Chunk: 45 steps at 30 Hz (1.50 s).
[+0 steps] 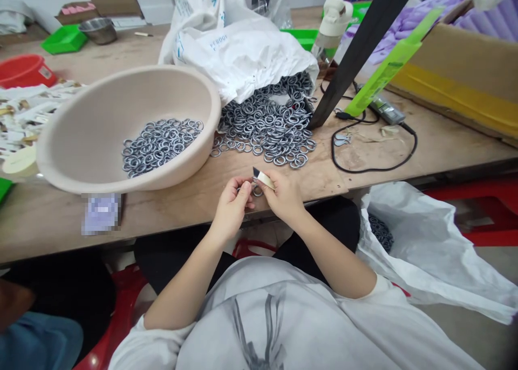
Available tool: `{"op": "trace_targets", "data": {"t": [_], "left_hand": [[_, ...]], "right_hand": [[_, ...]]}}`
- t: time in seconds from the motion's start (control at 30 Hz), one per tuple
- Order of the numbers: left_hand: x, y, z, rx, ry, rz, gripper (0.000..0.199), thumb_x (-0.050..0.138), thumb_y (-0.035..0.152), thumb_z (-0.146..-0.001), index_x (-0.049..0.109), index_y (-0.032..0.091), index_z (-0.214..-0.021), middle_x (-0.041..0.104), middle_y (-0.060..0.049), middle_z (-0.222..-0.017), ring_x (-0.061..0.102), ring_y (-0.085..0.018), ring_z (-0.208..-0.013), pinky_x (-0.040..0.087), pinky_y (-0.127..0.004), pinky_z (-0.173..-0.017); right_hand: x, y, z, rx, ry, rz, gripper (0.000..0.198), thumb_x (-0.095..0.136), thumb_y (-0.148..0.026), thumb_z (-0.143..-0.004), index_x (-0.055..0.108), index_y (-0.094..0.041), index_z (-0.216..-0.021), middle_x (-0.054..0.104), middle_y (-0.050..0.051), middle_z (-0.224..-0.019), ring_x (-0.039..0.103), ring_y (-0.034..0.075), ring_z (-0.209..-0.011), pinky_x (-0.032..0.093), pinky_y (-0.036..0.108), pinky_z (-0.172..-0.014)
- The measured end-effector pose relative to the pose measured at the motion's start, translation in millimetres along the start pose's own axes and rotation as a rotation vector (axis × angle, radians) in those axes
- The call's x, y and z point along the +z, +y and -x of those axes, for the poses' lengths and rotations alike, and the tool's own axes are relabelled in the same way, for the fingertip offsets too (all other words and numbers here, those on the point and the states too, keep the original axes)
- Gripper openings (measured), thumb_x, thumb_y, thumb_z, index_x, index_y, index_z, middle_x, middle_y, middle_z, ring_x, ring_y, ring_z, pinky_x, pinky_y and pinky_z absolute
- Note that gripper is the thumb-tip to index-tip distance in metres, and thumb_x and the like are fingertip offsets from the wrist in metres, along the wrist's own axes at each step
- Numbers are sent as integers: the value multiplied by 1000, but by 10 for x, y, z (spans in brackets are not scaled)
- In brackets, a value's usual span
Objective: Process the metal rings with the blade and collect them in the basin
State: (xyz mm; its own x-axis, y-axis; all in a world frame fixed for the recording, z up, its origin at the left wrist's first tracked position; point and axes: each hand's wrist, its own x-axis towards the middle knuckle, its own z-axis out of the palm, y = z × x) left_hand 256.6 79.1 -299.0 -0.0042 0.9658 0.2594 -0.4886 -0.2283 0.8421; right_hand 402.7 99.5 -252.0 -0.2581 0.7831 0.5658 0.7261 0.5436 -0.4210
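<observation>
My right hand [285,194] is closed around a small knife with a pale handle [266,179]; its short dark blade points up and to the left. Thumb and fingers of my left hand [233,201] are pinched on a grey ring, mostly hidden by the fingertips. Between the two hands, at the table's front edge, another grey ring [257,191] shows. Beyond them a heap of grey rings [271,122] spills from a white sack [243,52]. To the left, a large beige basin [84,127] holds many more of these rings.
A black post [360,57] rises right of the heap, near a looped black cable [374,170] and a green strip [392,62]. An open white bag [429,235] with rings hangs at the right below table height. A co-worker's blue clothing [40,340] shows at lower left.
</observation>
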Motion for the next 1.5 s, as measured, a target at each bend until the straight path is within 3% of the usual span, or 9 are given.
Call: {"op": "trace_targets", "data": {"t": [0.3,0.4,0.57,0.67,0.8,0.97,1.1,1.3,1.5], "left_hand": [[-9,65,98,112,-37,-200,42,60,58,-89,58,17,-81,50,3,-66,45,-9,-56,40,-19,-51],[-8,89,136,141,-69,-267,41,59,57,-90,57,17,-78,50,3,-66,44,-8,-56,37,-19,-50],[58,82,183,24,-178,-74,45,55,61,-90,53,18,-76,50,2,-66,45,-9,-53,36,-20,-45],[75,54,190,52,-187,-17,45,54,59,-93,52,18,-75,50,3,-65,45,-8,-51,35,-19,-45],[60,42,190,82,-215,77,43,52,52,-96,49,17,-71,51,2,-63,44,-7,-49,34,-20,-47],[49,48,219,16,-238,109,47,55,56,-93,51,17,-68,49,2,-56,42,-7,-45,30,-21,-42],[49,105,244,7,-265,127,50,59,59,-90,50,17,-64,47,2,-53,39,-7,-44,28,-21,-41],[58,189,242,-49,-201,188,53,69,62,-80,49,17,-61,43,4,-49,35,-5,-40,26,-18,-38],[61,178,271,-62,-225,220,51,71,58,-81,50,16,-62,44,4,-48,36,-5,-40,26,-17,-38]], "right_hand": [[-77,-229,51,162,-214,-767,45,71,-62,-79,60,-19,-81,50,-5,-63,41,8,-53,36,21,-49],[-120,-330,61,184,-249,-827,45,71,-62,-80,58,-18,-76,48,-6,-59,42,7,-52,37,21,-48],[-103,-377,97,236,-355,-972,45,72,-61,-79,54,-20,-76,54,-5,-59,58,12,-50,51,27,-51],[-89,-340,110,226,-309,-922,44,74,-60,-78,54,-21,-77,56,-5,-59,59,13,-51,52,28,-52],[-128,-285,114,117,-34,-752,38,77,-53,-78,59,-21,-85,61,-4,-70,60,11,-62,53,25,-61],[-142,-296,136,79,-289,-800,39,72,-55,-83,63,-21,-97,65,-2,-72,63,14,-59,54,28,-58],[-182,-302,163,41,-199,-668,41,63,-61,-88,62,-21,-85,67,1,-76,63,16,-70,52,29,-68],[-292,-378,323,-192,-254,-275,46,46,-57,-99,65,-20,-79,68,6,-76,61,18,-73,47,30,-72],[-246,-319,310,-190,-256,-214,49,46,-60,-97,63,-21,-73,62,3,-69,56,16,-68,41,28,-67]]}}
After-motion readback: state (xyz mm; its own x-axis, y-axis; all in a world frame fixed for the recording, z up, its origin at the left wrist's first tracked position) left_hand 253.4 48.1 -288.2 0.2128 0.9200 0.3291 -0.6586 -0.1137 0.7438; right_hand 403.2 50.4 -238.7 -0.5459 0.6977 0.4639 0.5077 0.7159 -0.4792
